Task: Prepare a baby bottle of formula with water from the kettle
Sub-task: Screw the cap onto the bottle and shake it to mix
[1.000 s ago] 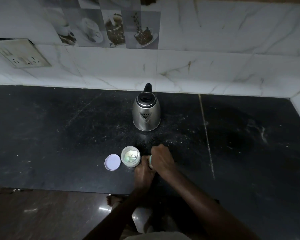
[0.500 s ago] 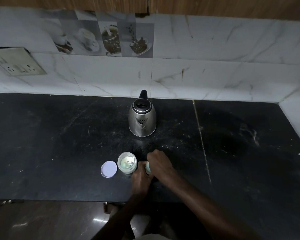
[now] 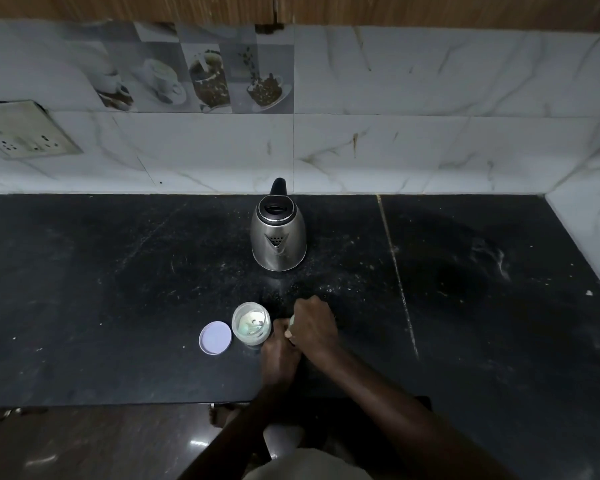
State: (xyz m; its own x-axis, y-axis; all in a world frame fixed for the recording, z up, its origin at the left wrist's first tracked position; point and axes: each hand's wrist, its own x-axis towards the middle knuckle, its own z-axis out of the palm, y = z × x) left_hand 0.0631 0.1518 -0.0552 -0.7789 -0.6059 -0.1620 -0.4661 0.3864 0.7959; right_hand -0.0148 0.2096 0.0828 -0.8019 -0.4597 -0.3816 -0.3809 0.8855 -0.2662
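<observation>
A steel kettle (image 3: 278,237) with a black lid and handle stands on the black counter (image 3: 118,271), its spout facing me. Nearer the front edge an open round formula jar (image 3: 250,323) shows pale powder inside, and its white lid (image 3: 215,337) lies flat to its left. Just right of the jar, my left hand (image 3: 279,355) and my right hand (image 3: 314,327) are both closed around the baby bottle (image 3: 290,323). Only a pale green sliver of the bottle shows between them; the rest is hidden.
A marble-tiled wall (image 3: 395,150) backs the counter and turns the corner at the right. A socket plate (image 3: 25,136) sits on the wall at the far left. The counter's front edge runs just below my hands, with the floor (image 3: 84,445) beneath.
The view has tilted up, so everything sits lower in frame. My hands stay on the bottle beside the jar; their grip has hardly shifted.
</observation>
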